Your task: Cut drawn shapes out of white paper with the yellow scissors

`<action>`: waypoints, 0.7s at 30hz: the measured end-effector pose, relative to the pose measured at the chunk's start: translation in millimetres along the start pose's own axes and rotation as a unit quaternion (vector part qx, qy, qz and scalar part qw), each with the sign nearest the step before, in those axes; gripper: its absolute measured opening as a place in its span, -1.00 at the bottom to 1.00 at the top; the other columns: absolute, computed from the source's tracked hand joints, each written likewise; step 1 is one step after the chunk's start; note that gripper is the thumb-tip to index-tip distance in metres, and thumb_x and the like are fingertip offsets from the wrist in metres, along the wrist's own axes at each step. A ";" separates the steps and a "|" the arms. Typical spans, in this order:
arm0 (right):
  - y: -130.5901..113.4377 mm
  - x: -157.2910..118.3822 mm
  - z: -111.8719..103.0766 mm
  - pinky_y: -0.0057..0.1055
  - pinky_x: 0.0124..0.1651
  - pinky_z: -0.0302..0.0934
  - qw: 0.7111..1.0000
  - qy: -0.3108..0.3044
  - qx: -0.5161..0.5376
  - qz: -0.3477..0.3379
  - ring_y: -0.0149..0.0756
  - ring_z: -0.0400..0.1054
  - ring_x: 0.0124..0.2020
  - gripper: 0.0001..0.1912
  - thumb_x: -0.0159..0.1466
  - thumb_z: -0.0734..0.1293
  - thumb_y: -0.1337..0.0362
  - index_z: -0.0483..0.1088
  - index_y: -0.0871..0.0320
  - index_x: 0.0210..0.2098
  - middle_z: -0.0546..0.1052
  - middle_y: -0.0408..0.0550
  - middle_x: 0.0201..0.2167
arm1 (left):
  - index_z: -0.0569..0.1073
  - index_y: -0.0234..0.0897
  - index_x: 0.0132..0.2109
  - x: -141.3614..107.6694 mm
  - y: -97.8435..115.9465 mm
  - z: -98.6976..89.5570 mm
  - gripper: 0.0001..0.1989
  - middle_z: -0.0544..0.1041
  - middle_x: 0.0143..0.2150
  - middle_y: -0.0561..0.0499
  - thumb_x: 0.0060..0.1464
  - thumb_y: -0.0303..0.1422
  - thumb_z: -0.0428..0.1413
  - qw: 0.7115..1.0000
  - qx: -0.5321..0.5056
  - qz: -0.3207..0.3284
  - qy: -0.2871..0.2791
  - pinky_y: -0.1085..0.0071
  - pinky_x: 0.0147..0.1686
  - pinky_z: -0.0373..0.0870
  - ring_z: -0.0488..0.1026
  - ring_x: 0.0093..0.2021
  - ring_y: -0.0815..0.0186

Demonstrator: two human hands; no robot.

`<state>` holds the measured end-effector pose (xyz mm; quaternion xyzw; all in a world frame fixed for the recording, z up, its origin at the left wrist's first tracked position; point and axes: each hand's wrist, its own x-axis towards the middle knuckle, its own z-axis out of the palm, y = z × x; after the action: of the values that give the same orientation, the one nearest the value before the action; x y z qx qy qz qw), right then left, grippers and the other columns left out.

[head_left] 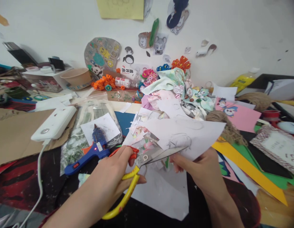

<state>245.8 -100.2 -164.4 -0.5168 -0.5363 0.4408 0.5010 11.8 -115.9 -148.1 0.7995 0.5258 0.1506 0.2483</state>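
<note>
My left hand [113, 174] is closed on scissors [149, 156] with red and yellow handles. Their blades point right and lie at the sheet of white paper [204, 133], just below a pencil drawing on it. Gripping that paper by its lower edge, my right hand [199, 167] is closed close to the blade tips. Below the hands lies another white sheet [166, 196]. A blue hot glue gun [89, 155] with a lit red light rests left of my left hand, its nozzle over a small white paper [111, 126].
A white power strip [54, 123] sits on cardboard [16, 133] at left, its cable running down. Fabric scraps [170, 82] and paper cuttings heap up at the back. Twine [220, 120], a yellow strip [251, 171] and pink paper [246, 114] lie at right.
</note>
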 end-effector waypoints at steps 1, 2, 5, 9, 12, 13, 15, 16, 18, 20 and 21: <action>-0.7 -0.1 0.1 -0.51 -0.65 0.27 1.000 0.000 0.001 0.002 -0.41 0.32 -0.74 -0.74 0.06 0.46 0.35 0.41 0.12 -0.71 0.45 -0.19 -0.78 | 0.23 -0.17 -0.24 0.0 0.3 0.7 -0.73 0.36 -0.39 0.12 0.15 -0.14 0.13 1.000 -0.004 -0.004 0.000 0.45 -0.48 0.20 0.31 -0.50 0.32; -1.5 -0.3 0.1 -0.52 -0.64 0.28 1.000 -0.002 0.001 0.004 -0.41 0.32 -0.74 -0.74 0.06 0.46 0.35 0.42 0.13 -0.71 0.45 -0.19 -0.78 | 0.23 -0.17 -0.25 0.0 0.8 1.2 -0.73 0.36 -0.39 0.12 0.14 -0.13 0.13 1.000 -0.009 -0.008 -0.002 0.44 -0.48 0.21 0.31 -0.49 0.32; -3.2 -0.9 0.0 -0.55 -0.63 0.27 1.000 -0.002 -0.002 0.009 -0.43 0.33 -0.73 -0.75 0.06 0.45 0.38 0.42 0.14 -0.71 0.46 -0.19 -0.77 | 0.24 -0.17 -0.26 -0.2 2.7 1.7 -0.72 0.37 -0.39 0.10 0.13 -0.12 0.13 0.999 -0.027 -0.021 -0.008 0.43 -0.45 0.22 0.33 -0.46 0.30; -4.2 -1.4 0.6 -0.56 -0.63 0.28 1.000 0.001 -0.002 0.006 -0.44 0.33 -0.73 -0.76 0.05 0.45 0.40 0.43 0.14 -0.70 0.46 -0.20 -0.77 | 0.24 -0.17 -0.25 0.2 3.7 2.4 -0.72 0.37 -0.38 0.10 0.13 -0.11 0.13 0.999 -0.038 -0.028 -0.014 0.42 -0.42 0.24 0.34 -0.44 0.29; -4.2 -1.1 1.1 -0.57 -0.63 0.28 1.000 0.004 -0.001 0.008 -0.44 0.34 -0.73 -0.76 0.05 0.45 0.38 0.43 0.14 -0.70 0.46 -0.20 -0.77 | 0.24 -0.17 -0.25 1.0 3.2 3.9 -0.72 0.37 -0.38 0.10 0.12 -0.11 0.13 0.998 -0.041 -0.041 -0.018 0.42 -0.42 0.24 0.33 -0.43 0.28; -4.3 -0.8 1.2 -0.57 -0.63 0.28 1.000 0.006 0.000 0.010 -0.44 0.34 -0.73 -0.76 0.06 0.45 0.38 0.43 0.15 -0.70 0.46 -0.20 -0.77 | 0.24 -0.17 -0.26 1.2 3.1 4.5 -0.73 0.37 -0.37 0.10 0.12 -0.12 0.13 0.998 -0.042 -0.046 -0.020 0.41 -0.41 0.24 0.34 -0.43 0.28; -4.5 -0.4 1.1 -0.57 -0.63 0.28 1.000 0.004 0.001 0.014 -0.45 0.34 -0.72 -0.75 0.07 0.46 0.37 0.43 0.15 -0.70 0.47 -0.19 -0.76 | 0.25 -0.17 -0.24 1.2 2.7 5.4 -0.73 0.38 -0.37 0.09 0.11 -0.14 0.14 0.997 -0.047 -0.050 -0.025 0.41 -0.40 0.25 0.35 -0.42 0.28; -4.6 -0.2 1.0 -0.57 -0.62 0.29 1.000 0.003 0.001 0.015 -0.45 0.34 -0.72 -0.75 0.07 0.46 0.36 0.43 0.15 -0.70 0.47 -0.19 -0.76 | 0.26 -0.17 -0.23 1.0 2.5 5.7 -0.74 0.38 -0.36 0.09 0.11 -0.15 0.14 0.997 -0.051 -0.050 -0.027 0.41 -0.39 0.25 0.36 -0.41 0.28; -5.0 -0.3 0.9 -0.57 -0.61 0.29 1.000 0.001 0.000 0.015 -0.44 0.35 -0.71 -0.74 0.08 0.46 0.34 0.43 0.16 -0.70 0.47 -0.18 -0.75 | 0.26 -0.18 -0.22 0.4 2.4 6.0 -0.75 0.39 -0.34 0.09 0.11 -0.16 0.14 0.997 -0.056 -0.052 -0.030 0.41 -0.38 0.26 0.37 -0.40 0.28; -5.1 -0.8 0.8 -0.56 -0.60 0.30 1.000 0.001 -0.001 0.016 -0.44 0.35 -0.70 -0.74 0.09 0.46 0.33 0.43 0.16 -0.69 0.47 -0.18 -0.75 | 0.26 -0.18 -0.23 -0.2 2.6 6.0 -0.75 0.40 -0.34 0.08 0.11 -0.17 0.14 0.996 -0.055 -0.056 -0.030 0.41 -0.38 0.27 0.36 -0.41 0.29; -5.1 -1.2 0.8 -0.56 -0.60 0.30 1.000 0.001 -0.001 0.015 -0.44 0.35 -0.70 -0.74 0.09 0.46 0.33 0.43 0.16 -0.69 0.47 -0.18 -0.75 | 0.26 -0.18 -0.23 -0.3 2.8 6.1 -0.75 0.40 -0.34 0.08 0.11 -0.17 0.13 0.997 -0.053 -0.056 -0.029 0.41 -0.38 0.27 0.36 -0.42 0.29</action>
<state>244.4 -101.8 -159.5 -0.5259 -0.5287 0.4473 0.4938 16.9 -118.5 -151.6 0.7584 0.5540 0.1409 0.3132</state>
